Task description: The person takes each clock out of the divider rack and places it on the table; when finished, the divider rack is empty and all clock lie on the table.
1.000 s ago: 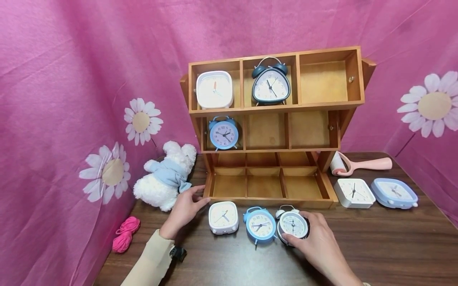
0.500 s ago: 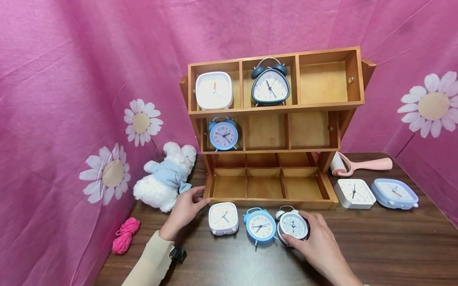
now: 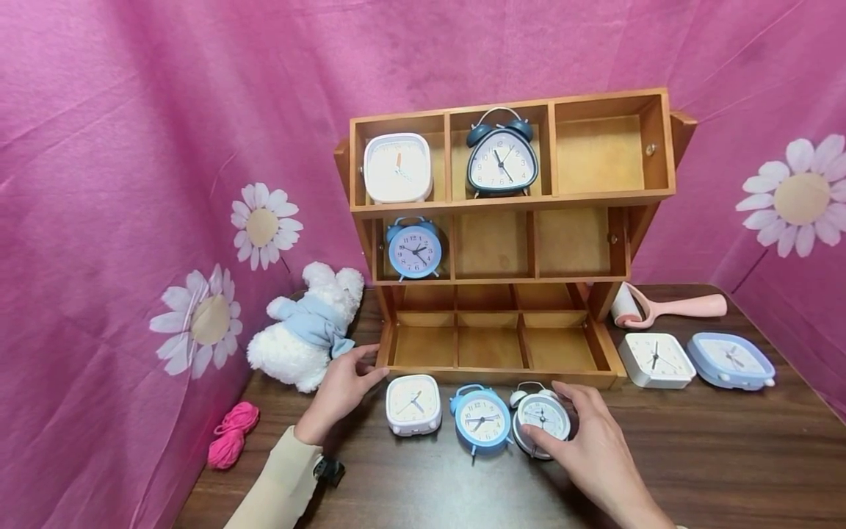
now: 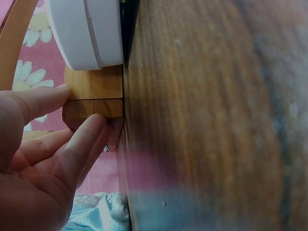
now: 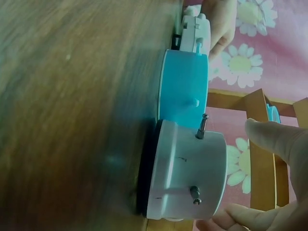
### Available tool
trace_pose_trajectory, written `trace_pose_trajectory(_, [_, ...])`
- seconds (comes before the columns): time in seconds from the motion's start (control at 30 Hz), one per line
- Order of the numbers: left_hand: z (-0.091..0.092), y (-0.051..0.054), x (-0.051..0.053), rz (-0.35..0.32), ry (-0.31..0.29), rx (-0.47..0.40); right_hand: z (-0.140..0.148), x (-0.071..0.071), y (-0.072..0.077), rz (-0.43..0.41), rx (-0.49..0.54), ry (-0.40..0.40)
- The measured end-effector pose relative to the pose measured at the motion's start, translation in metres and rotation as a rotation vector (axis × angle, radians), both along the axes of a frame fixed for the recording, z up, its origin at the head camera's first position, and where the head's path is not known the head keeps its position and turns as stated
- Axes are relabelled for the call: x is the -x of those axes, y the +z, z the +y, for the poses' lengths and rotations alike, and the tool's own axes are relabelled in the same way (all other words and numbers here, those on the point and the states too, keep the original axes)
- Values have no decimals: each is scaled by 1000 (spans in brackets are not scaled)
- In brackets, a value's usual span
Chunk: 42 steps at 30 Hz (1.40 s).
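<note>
A white twin-bell alarm clock stands on the table before the wooden shelf. Around it my right hand is spread, thumb in front of its face; in the right wrist view the thumb and fingers are apart from the clock. Left of it stand a blue twin-bell alarm clock and a white square clock. My left hand rests against the shelf's lower left corner. In the left wrist view its thumb touches the wood's edge, with fairly straight fingers at the side.
Upper compartments hold a white square clock, a dark triangular alarm clock and a blue alarm clock. At right lie a white clock, a blue clock and a pink-handled roller. A plush toy and pink yarn are left.
My right hand has let go of the white twin-bell alarm clock, its fingers opening slightly away from the sides. The left hand stays at the shelf's corner.
</note>
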<state>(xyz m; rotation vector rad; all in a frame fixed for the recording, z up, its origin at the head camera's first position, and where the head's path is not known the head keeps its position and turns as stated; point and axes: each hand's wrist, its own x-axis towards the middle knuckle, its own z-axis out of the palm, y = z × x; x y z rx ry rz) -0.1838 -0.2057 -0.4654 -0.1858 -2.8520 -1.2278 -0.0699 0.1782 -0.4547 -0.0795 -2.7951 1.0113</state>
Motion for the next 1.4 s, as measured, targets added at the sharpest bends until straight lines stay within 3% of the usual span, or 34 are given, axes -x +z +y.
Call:
trace_pose_trajectory(0.27, [0, -1, 0, 26, -3, -14, -3, -3, 1, 138, 14, 5])
trace_pose_trajectory(0.47, [-1, 0, -2, 21, -2, -18, -5, -1, 4, 180, 21, 23])
trace_pose_trajectory(0.8, [-2, -2, 1, 24, -11, -16, -12, 4, 15, 221, 50, 59])
trace_pose_trajectory(1.07, [-2, -3, 2, 70, -39, -3, -21, 10, 23, 239, 111, 80])
trace_pose_trajectory(1.3, [-2, -2, 2, 22, -20, -13, -31, 16, 32, 222, 135, 95])
trace_pose_trajectory(1.4, [-3, -6, 3, 47, -30, -10, -35, 17, 34, 213, 141, 109])
